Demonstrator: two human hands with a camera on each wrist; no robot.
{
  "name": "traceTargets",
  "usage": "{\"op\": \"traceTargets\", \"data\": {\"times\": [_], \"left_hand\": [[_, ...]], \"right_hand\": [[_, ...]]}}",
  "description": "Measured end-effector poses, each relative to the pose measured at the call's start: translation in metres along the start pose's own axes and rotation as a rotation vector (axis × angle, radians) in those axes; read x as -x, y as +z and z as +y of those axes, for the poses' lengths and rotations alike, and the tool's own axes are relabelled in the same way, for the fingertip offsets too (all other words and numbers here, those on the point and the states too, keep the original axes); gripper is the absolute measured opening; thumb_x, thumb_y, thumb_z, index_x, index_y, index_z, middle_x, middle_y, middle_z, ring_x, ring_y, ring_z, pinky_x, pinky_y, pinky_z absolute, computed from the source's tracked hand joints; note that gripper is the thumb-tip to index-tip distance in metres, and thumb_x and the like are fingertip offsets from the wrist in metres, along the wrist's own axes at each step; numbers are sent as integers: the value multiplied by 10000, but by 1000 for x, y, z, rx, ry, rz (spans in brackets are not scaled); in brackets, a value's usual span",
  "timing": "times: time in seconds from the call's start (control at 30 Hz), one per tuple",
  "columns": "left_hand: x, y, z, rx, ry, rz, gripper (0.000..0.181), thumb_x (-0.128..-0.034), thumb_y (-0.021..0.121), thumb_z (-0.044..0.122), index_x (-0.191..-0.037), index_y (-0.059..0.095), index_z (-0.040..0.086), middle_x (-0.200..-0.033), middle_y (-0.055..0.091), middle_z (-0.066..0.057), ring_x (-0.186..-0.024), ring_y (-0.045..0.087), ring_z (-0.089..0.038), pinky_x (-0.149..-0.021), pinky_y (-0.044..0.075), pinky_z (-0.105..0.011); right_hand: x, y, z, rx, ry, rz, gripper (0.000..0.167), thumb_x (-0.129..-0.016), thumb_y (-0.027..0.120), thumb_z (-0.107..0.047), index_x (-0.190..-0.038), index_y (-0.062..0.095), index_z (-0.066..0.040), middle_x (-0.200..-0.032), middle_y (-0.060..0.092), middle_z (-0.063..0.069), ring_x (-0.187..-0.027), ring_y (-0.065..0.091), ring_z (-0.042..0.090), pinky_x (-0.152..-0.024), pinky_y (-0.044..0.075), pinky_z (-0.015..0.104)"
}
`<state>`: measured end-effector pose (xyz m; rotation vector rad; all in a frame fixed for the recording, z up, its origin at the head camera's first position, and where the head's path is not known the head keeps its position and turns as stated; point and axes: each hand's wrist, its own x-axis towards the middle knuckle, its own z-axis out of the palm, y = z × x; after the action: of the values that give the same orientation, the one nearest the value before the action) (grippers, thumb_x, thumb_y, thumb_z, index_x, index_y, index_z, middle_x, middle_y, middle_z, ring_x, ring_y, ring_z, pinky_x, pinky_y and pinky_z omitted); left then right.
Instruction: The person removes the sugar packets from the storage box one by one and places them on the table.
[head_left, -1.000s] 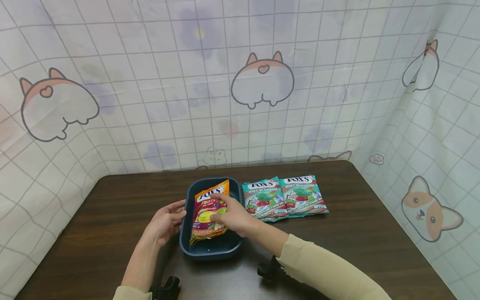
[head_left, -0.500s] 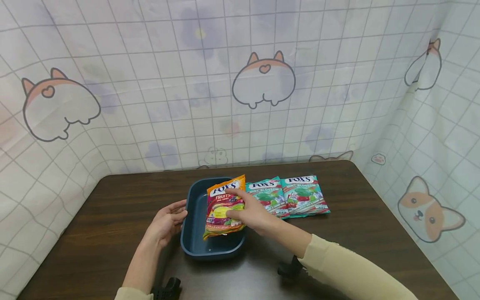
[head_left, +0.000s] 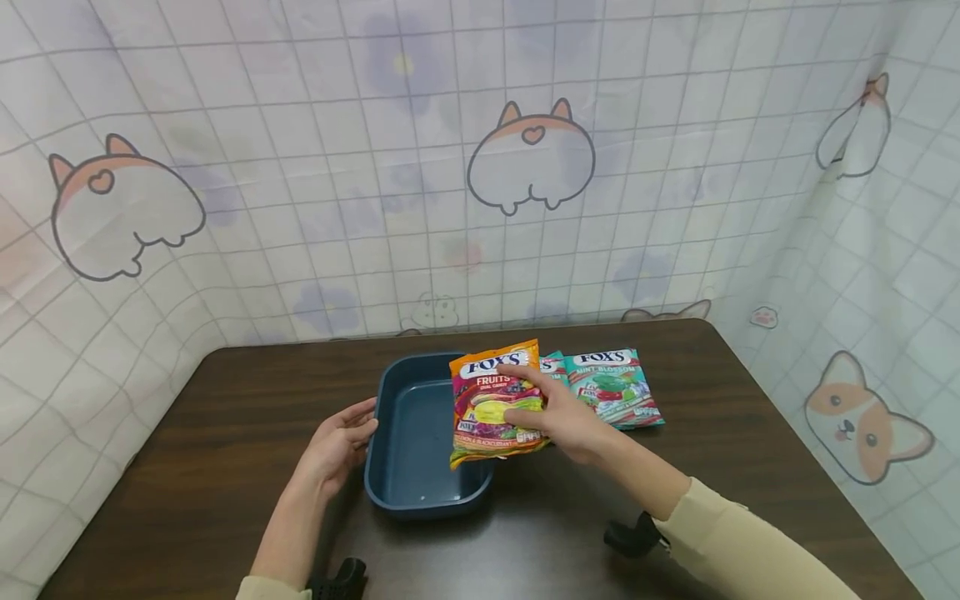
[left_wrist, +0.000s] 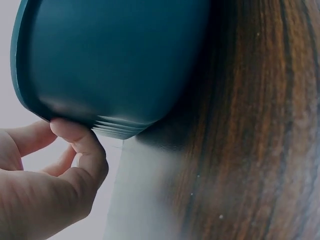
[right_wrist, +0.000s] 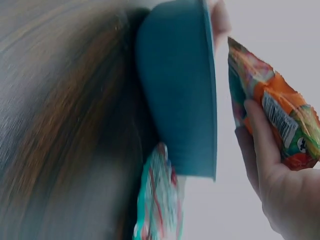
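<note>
My right hand (head_left: 577, 421) grips an orange and purple bag of Fox's Fruits candy (head_left: 491, 408) by its right side, thumb in front. It holds the bag over the right rim of a dark blue plastic box (head_left: 420, 500); the right wrist view shows the candy bag (right_wrist: 285, 120) raised above the rim. My left hand (head_left: 337, 446) holds the box's left rim, its curved thumb and fingers meeting the edge of the blue box (left_wrist: 110, 60) in the left wrist view. The inside of the box shows bare where the bag does not hide it.
Two teal bags of Fox's Mint Blossom candy lie right of the box; the right teal bag (head_left: 611, 387) shows mostly, while the left teal bag (head_left: 553, 367) is largely hidden. All stand on a dark wooden table (head_left: 247, 400), with a patterned cloth (head_left: 360, 208) behind.
My right hand has lifted the orange candy bag out of the box and carried it rightward, over the right rim and partly before the left teal bag. My left hand stays at the rim.
</note>
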<state>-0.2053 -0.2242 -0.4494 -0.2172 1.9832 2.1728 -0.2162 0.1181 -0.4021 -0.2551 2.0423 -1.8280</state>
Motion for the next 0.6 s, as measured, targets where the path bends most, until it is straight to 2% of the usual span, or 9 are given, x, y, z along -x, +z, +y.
{"op": "traceTargets", "data": {"times": [0.4, 0.6], "left_hand": [[0, -1, -2, 29, 1, -21, 510, -1065, 509, 43, -1544, 360, -49, -1225, 632, -88, -948, 639, -124, -811, 533, -289], [-3, -1, -1, 48, -3, 2, 491, -1062, 495, 16, -1534, 377, -47, -1227, 620, -105, -911, 645, -104, -787, 539, -278]], "right_hand": [[24, -44, 11, 21, -26, -19, 700, -956, 742, -211, -1575, 416, -211, -1463, 380, 227, -1150, 551, 346, -882, 561, 378], [32, -66, 14, -12, -20, -43, 707, -974, 717, -183, -1592, 374, -216, -1454, 372, 234, -1136, 564, 334, -882, 560, 370]]}}
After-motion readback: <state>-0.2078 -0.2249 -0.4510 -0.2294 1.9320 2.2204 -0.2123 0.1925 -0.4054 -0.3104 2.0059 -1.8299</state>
